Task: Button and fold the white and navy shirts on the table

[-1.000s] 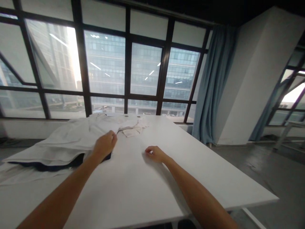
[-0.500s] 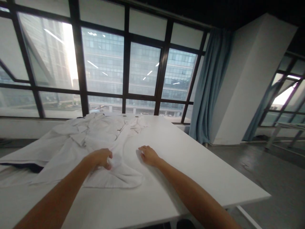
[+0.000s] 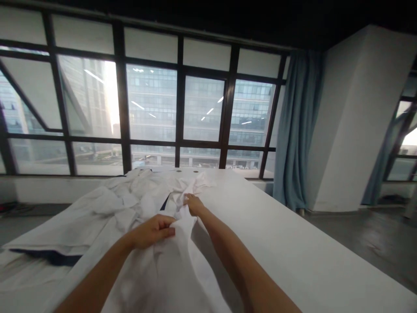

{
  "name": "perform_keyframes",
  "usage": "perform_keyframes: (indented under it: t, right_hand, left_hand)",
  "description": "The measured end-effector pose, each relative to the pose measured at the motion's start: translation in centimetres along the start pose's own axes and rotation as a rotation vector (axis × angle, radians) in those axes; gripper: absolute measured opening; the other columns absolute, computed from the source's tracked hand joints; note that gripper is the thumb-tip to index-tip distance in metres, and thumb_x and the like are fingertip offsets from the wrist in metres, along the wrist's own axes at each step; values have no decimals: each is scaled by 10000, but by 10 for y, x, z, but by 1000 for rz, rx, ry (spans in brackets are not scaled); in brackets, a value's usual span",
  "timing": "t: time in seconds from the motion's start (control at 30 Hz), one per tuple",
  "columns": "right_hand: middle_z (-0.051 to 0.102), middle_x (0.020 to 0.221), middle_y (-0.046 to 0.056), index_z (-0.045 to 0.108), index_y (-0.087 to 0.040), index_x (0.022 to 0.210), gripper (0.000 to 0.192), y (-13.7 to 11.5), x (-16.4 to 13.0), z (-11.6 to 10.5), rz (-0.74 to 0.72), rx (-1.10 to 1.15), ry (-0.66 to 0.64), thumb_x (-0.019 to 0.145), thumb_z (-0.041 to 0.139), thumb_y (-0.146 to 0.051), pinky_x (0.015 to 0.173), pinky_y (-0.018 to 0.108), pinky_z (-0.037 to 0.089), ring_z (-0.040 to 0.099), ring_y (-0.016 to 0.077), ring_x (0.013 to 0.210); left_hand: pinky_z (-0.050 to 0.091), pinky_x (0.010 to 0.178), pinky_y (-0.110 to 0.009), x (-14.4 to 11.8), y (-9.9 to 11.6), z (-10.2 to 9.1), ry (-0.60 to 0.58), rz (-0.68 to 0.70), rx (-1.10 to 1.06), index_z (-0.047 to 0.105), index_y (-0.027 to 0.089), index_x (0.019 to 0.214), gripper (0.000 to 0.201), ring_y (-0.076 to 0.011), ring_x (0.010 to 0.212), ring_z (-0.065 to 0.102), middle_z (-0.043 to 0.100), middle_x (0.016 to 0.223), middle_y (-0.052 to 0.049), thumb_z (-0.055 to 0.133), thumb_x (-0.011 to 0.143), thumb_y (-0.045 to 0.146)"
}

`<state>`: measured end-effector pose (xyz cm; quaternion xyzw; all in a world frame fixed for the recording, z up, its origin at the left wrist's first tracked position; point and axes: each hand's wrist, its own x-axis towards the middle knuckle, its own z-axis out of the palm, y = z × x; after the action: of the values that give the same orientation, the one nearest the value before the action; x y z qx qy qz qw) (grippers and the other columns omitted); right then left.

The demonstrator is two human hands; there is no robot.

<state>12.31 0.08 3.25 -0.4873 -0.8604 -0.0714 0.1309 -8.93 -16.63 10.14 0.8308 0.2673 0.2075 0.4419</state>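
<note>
Two bare hands in view, both on one white garment (image 3: 169,265).

Left hand (image 3: 153,231): fingers curled and pressed together, bunching a fold of the white garment near the middle of the counter (image 3: 293,243). Cloth gathered under the fingertips and raised off the surface.

Right hand (image 3: 193,204): reached farther out along the same garment, fingers closed in a pinch on its raised edge. Forearm stretched above the counter, just beside the cloth.

White garment: spread lengthwise over the near half of the counter, lifted into a ridge between the two hands, lower part draped toward the near edge.

One white counter, long, running toward the window (image 3: 153,104).

One heap of further white clothing (image 3: 107,204) at left and at the far end, crumpled, touching the held garment; number of pieces in it cannot be told. One dark blue fabric (image 3: 55,257) showing beneath the white layers at left; a narrow dark strip also visible between the folds near the right hand.

Two blue curtains: one (image 3: 293,130) just right of the window, one (image 3: 381,165) at the far right edge. One white column (image 3: 352,117) between them.
</note>
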Motion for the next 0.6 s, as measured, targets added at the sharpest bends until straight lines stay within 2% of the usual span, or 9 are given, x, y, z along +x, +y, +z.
perform_keyframes:
  t: [0.07, 0.13, 0.23, 0.3, 0.37, 0.43, 0.47, 0.53, 0.6]
  right_hand:
    - [649, 1180, 85, 582, -207, 1206, 431, 11, 1, -5, -16, 8, -4, 793, 516, -103, 957, 318, 418, 583, 190, 1088]
    - [661, 1134, 101, 577, -174, 1194, 368, 35, -7, -21, 21, -11, 31, 837, 494, -142, 943, 313, 413, 591, 202, 1060]
    - [632, 1150, 141, 580, -152, 1176, 329, 91, -34, -60, 119, -157, 96, 872, 455, -162, 973, 341, 368, 565, 237, 1072]
    - [594, 1185, 188, 589, -128, 1177, 333, 135, -61, -87, 109, -298, 85, 897, 411, -162, 1032, 389, 292, 508, 276, 1135]
    - [536, 1260, 217, 547, -119, 1249, 382, 175, -90, -104, 217, -415, 152, 923, 353, -171, 1075, 452, 206, 441, 306, 1201]
    - [467, 1344, 225, 445, -117, 1361, 458, 206, -120, -105, 424, -506, 213, 910, 396, -185, 1100, 521, 110, 376, 329, 1265]
    - [432, 1386, 222, 397, -123, 1401, 524, 217, -133, -101, 516, -528, 193, 889, 461, -211, 1103, 547, 81, 330, 342, 1305]
    - [364, 1454, 210, 324, -154, 1453, 693, 231, -155, -85, 658, -486, 64, 829, 588, -296, 1094, 584, 95, 254, 365, 1362]
    - [326, 1488, 201, 299, -197, 1472, 761, 237, -170, -66, 749, -364, -80, 807, 622, -377, 1063, 591, 197, 277, 377, 1362]
  left_hand:
    - [402, 610, -216, 1, -7, -1, -43, -9, -38, 624, 149, 839, 554, -122, 659, 511, 616, 742, -6, 528, 785, 692]
    - [413, 630, -222, 6, -17, 1, -45, -20, -34, 629, 149, 848, 555, -128, 670, 529, 634, 752, -6, 513, 799, 689]
    - [454, 706, -258, 18, -28, 16, 10, -30, 58, 655, 156, 905, 536, -171, 762, 589, 689, 850, -35, 462, 847, 653]
    - [464, 837, -304, 28, -31, 34, 64, -23, 185, 669, 179, 1011, 497, -205, 915, 616, 705, 1016, -61, 401, 904, 584]
    - [397, 1004, -347, 36, -32, 52, 92, -10, 329, 629, 221, 1178, 459, -220, 1132, 567, 636, 1249, -69, 370, 935, 513]
    - [279, 1117, -385, 41, -34, 61, 97, -15, 488, 527, 266, 1329, 470, -217, 1301, 447, 501, 1424, -51, 400, 930, 481]
    - [233, 1142, -406, 41, -37, 61, 104, -37, 574, 486, 282, 1368, 494, -218, 1338, 407, 459, 1459, -43, 429, 918, 479]
    - [205, 1150, -449, 37, -45, 52, 123, -124, 733, 473, 292, 1382, 532, -236, 1345, 403, 458, 1458, -53, 481, 889, 492]
    - [235, 1132, -476, 29, -55, 34, 122, -256, 838, 510, 264, 1357, 562, -267, 1335, 418, 473, 1441, -91, 511, 857, 521]
